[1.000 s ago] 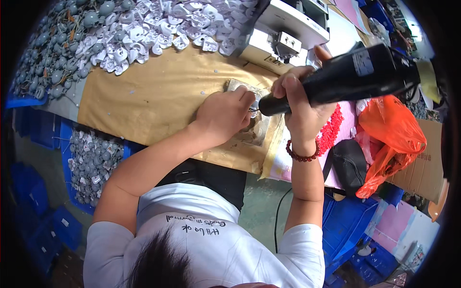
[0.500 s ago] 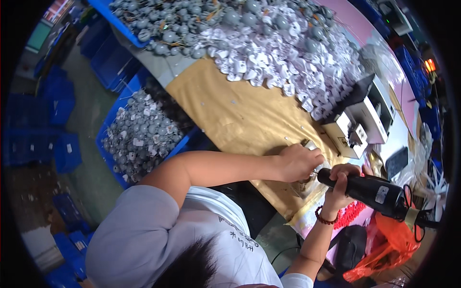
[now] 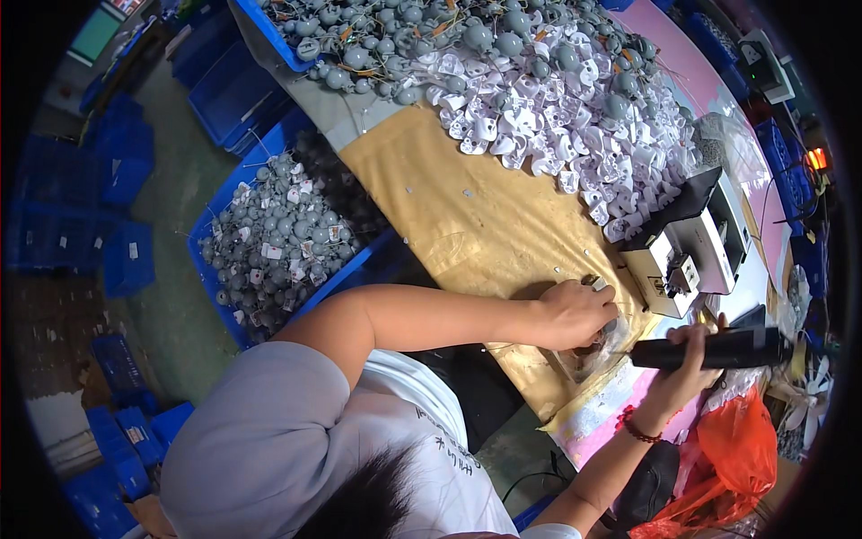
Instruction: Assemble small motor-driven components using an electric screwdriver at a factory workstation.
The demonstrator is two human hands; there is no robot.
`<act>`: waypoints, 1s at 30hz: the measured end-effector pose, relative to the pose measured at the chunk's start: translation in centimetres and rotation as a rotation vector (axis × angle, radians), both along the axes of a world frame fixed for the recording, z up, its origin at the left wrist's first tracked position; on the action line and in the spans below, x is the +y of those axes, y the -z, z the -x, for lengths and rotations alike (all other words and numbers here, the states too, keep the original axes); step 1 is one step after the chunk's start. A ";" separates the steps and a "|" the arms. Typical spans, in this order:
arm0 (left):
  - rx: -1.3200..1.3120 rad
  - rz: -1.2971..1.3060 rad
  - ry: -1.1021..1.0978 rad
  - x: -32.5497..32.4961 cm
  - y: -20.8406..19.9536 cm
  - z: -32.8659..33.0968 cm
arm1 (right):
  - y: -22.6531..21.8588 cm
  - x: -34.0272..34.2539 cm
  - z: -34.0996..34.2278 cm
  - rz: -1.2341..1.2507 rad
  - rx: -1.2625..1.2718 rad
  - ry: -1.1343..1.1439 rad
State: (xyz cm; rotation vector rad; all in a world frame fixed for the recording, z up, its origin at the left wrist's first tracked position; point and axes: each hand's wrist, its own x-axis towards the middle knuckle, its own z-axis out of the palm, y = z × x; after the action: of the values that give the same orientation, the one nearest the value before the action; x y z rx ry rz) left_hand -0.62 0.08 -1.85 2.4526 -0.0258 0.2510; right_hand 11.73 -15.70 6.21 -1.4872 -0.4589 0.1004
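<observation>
We have the right hand wrapped around a black cylindrical tool, its fingers closed on the barrel. The tool lies nearly level in that grip, its narrow end turned toward the left hand and just short of it. The left fingers bend down over a worn flat plate; the back of the hand hides their tips, so we cannot tell whether they pinch anything. Around them we see a tan sheet spread over the counter. Beyond the left fingers stands a white boxy device, and farther off lie heaped white plastic parts and grey balls. Well to the left of those fingers, a blue bin holds more grey balls. Beside the right forearm we find an orange-red plastic bag.
</observation>
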 end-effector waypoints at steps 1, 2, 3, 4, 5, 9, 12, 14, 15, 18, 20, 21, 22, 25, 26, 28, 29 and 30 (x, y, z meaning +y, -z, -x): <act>-0.048 0.009 -0.009 -0.1 0.2 0.3 | -0.1 -1.0 -1.5 0.089 0.052 0.085; -0.102 -0.009 0.002 -0.2 0.4 0.5 | 0.9 -2.7 -2.9 0.149 0.017 0.151; -0.157 -0.025 0.017 -0.2 0.6 0.6 | 1.8 -4.4 -4.2 0.212 -0.016 0.221; -0.212 -0.044 0.029 -0.2 0.9 0.7 | 2.8 -6.1 -5.6 0.275 -0.042 0.291; -0.260 -0.043 0.016 -0.3 1.0 0.9 | 4.0 -7.1 -5.7 0.341 -0.161 0.367; -0.303 -0.060 -0.017 -0.2 1.1 1.5 | 4.4 -6.1 -0.3 0.684 -0.634 0.188; -0.315 -0.060 -0.017 -0.1 0.9 1.3 | 6.8 -3.5 3.5 0.568 -0.294 -0.080; -0.326 -0.057 -0.022 -0.2 1.0 1.3 | 7.9 -2.7 4.0 0.527 -0.290 -0.114; -0.323 -0.056 -0.016 -0.1 1.0 1.3 | 8.1 -2.6 4.0 0.515 -0.286 -0.110; -0.306 -0.041 -0.007 0.1 1.1 1.3 | 8.1 -1.6 3.9 0.495 -0.207 -0.103; -0.279 -0.020 -0.011 0.2 1.1 1.3 | 8.1 -1.2 3.6 0.470 -0.072 -0.111; -0.283 -0.023 -0.007 0.2 1.2 1.2 | 8.0 -1.0 3.6 0.460 -0.031 -0.116; -0.287 -0.025 -0.004 0.1 1.2 1.2 | 7.9 -0.8 3.6 0.451 0.010 -0.119; -0.287 -0.004 0.004 0.1 1.3 1.1 | 7.4 0.0 3.9 0.444 -0.047 -0.106; -0.288 0.004 0.009 0.3 1.1 1.1 | 7.6 0.0 3.7 0.436 -0.110 -0.086; -0.281 0.060 0.019 0.6 0.6 1.1 | 7.6 0.3 3.4 0.328 -0.074 -0.044; -0.271 0.087 0.025 0.8 -0.1 1.3 | 7.4 0.5 3.6 0.228 0.032 -0.022; -0.292 0.068 0.026 1.2 -0.8 1.4 | 7.2 1.0 3.7 0.120 0.116 -0.025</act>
State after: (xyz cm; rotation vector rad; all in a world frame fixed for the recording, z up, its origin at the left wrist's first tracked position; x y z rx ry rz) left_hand -2.03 1.28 -1.06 2.3274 -0.1725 0.5866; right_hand 8.06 -14.70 -1.02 -1.5844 -0.3827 0.2368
